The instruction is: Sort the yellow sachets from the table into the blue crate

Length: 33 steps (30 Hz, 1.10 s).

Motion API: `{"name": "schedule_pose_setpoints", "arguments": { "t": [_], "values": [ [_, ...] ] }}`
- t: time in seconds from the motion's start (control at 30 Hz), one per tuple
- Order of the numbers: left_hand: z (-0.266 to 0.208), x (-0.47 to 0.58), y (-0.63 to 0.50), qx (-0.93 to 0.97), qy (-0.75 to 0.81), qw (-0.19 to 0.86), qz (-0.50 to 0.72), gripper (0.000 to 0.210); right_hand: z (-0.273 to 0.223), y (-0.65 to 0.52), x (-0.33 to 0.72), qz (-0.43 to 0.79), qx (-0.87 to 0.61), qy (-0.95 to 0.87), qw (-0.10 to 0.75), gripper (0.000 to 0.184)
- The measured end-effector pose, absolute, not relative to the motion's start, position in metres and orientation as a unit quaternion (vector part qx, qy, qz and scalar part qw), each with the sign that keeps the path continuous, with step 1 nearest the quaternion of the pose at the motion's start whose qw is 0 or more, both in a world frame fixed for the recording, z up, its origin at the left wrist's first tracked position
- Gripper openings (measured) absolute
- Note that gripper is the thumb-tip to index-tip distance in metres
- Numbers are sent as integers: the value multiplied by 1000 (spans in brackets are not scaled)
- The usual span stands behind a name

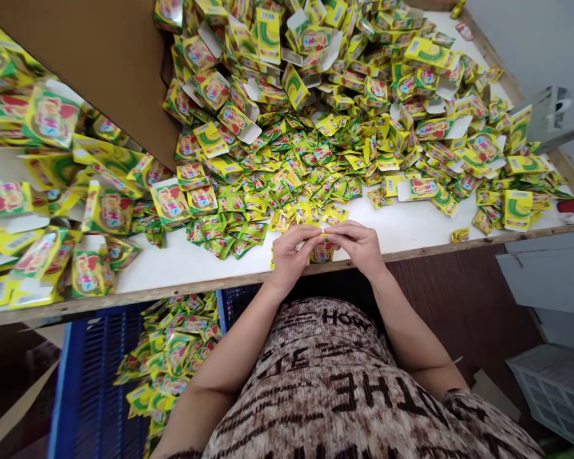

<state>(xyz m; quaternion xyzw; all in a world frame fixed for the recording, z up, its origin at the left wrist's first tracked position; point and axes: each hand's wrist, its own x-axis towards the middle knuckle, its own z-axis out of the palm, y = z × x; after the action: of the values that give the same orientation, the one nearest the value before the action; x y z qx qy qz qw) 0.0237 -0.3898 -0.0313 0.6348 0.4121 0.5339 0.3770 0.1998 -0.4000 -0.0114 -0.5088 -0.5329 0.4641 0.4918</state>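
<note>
At the table's front edge, my left hand (pixel 293 254) and my right hand (pixel 361 246) pinch the top end of a small yellow candy box (pixel 321 251) from both sides. Its red and yellow printed front shows below my fingertips. Whether its top flap is folded down I cannot tell. Just beyond my hands lie several yellow sachets (pixel 302 211). A cluster of green sachets (pixel 229 231) spreads to the left of my left hand.
A heap of printed boxes (pixel 310 44), many with flaps up, covers the back of the white table (pixel 157 268). A brown cardboard sheet (pixel 105 57) stands at left, with more boxes (pixel 108 210) beside it. Below sits a blue crate (pixel 98 376) holding packets (pixel 176 350).
</note>
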Motion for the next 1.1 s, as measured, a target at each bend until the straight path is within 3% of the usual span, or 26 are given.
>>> {"name": "schedule_pose_setpoints", "arguments": {
  "t": [0.3, 0.5, 0.7, 0.83, 0.9, 0.97, 1.1],
  "values": [
    [-30, 22, -398, 703, 371, 318, 517, 13, -12, -415, 203, 327, -508, -617, 504, 12],
    [-35, 21, -405, 773, 333, 285, 458, 19, -9, -418, 216, 337, -461, -686, 450, 15],
    [-42, 20, -410, 782, 322, 258, 468, 29, -15, -434, 207, 285, -485, -673, 480, 17],
    [-46, 20, -414, 784, 322, 218, 484, 33, -16, -396, 249, 332, -483, -705, 400, 24],
    [-47, 20, -414, 798, 317, 211, 468, 35, -20, -358, 282, 238, -581, -680, 379, 32],
    [-47, 20, -414, 819, 318, 218, 425, 38, -26, -322, 313, 157, -650, -689, 279, 40],
    [-42, 19, -413, 841, 328, 240, 357, 44, -35, -288, 346, 137, -665, -729, 87, 46]
  ]
}}
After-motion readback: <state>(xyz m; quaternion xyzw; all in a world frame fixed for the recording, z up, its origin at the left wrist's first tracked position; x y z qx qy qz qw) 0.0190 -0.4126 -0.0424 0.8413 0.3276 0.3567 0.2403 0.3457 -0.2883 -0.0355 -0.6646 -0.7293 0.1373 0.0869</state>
